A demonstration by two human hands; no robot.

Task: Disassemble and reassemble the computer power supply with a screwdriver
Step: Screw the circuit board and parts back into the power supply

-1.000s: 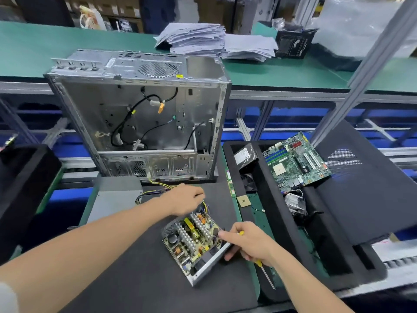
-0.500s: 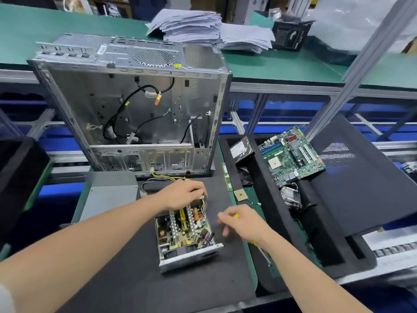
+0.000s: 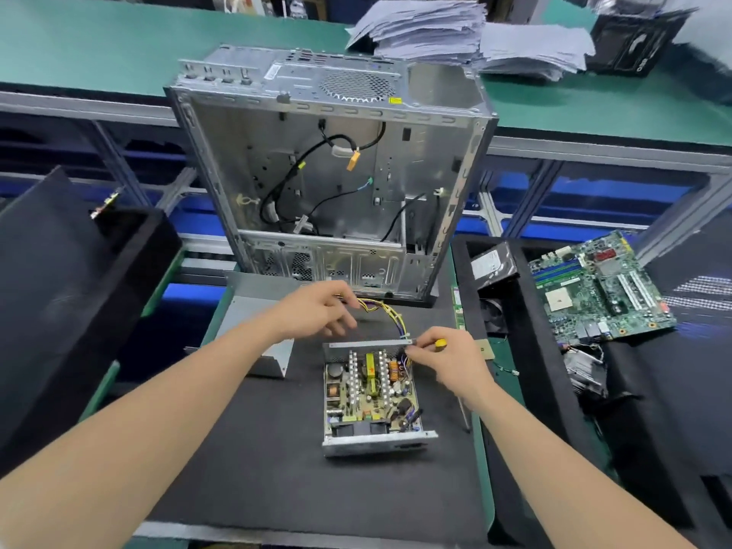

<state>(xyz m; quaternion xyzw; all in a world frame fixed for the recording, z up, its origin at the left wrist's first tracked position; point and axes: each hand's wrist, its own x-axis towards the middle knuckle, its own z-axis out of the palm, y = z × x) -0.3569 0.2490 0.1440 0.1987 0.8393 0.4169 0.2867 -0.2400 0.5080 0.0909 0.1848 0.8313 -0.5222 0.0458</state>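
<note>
screwdriver (image 3: 440, 343) in right hand (image 3: 451, 360), power supply (image 3: 370, 390) uncovered

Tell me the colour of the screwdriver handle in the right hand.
The screwdriver handle is yellow; head view.

An opened power supply (image 3: 370, 394) lies on a black mat (image 3: 277, 449) before you, its circuit board bared. Just behind it, your left hand (image 3: 317, 309) holds its bundle of yellow and black wires (image 3: 390, 315). Your right hand (image 3: 447, 358) sits at its far right corner, gripping a yellow-handled screwdriver (image 3: 440, 343). Behind the power supply stands an open computer case (image 3: 328, 172). A grey metal cover (image 3: 257, 334) lies left of the power supply, and a green motherboard (image 3: 594, 287) well to its right.
</note>
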